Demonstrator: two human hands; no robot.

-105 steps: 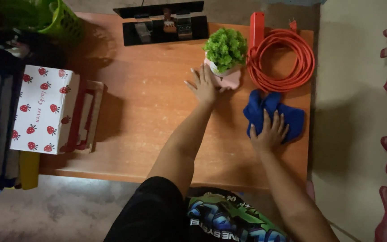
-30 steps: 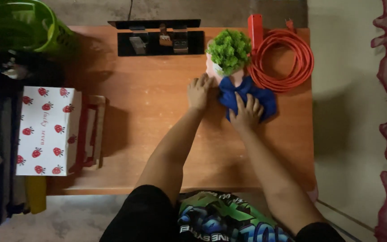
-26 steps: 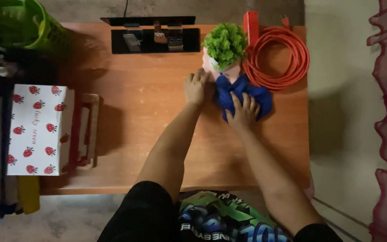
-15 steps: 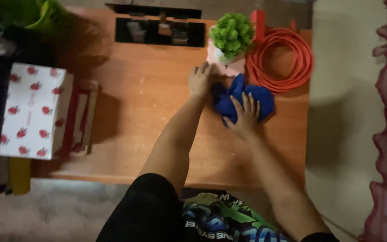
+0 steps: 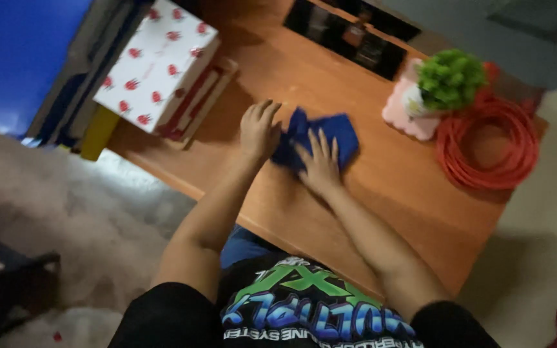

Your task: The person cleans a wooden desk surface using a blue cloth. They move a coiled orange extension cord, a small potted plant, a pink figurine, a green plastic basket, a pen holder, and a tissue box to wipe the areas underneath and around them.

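Note:
A crumpled blue cloth (image 5: 336, 132) lies on the wooden desk (image 5: 381, 212). My right hand (image 5: 319, 161) presses flat on it with fingers spread. My left hand (image 5: 258, 129) rests on the desk at the cloth's left edge, fingers touching it. A small green plant in a pink pot (image 5: 433, 93) stands beyond the cloth to the right.
A coiled orange cable (image 5: 491, 145) lies at the desk's right end. A white box with red prints (image 5: 156, 61) sits at the left end beside a small wooden tray (image 5: 204, 96). A dark long object (image 5: 349, 35) runs along the back edge. Grey floor lies below the desk.
The view has tilted and swung. Both hands and the blue cloth have slid left across the desk, away from the potted plant.

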